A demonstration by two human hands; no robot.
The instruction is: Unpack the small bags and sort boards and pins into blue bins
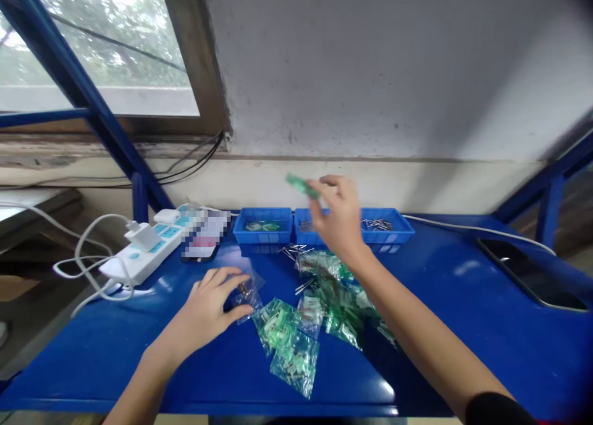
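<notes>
Raised over the blue bins, my right hand [340,218] pinches a small green plastic bag [301,184], slightly blurred. My left hand [210,304] rests low over the blue table with thumb and fingers apart. Between them lies a clear plastic bag [250,296] with a small brownish piece in or on it. To its right are a green-tinted bag of small parts [277,325] and another clear bag of parts [296,363]. A pile of similar bags [340,301] spreads beneath my right forearm, which hides part of it. Loose metal pins [294,250] lie beside the pile.
A blue bin [264,236] and a longer blue bin [389,233] holding metal pins stand against the wall. At left are a white power strip [152,246] with chargers and cables, and a phone [206,236]. A dark phone [532,273] lies at right.
</notes>
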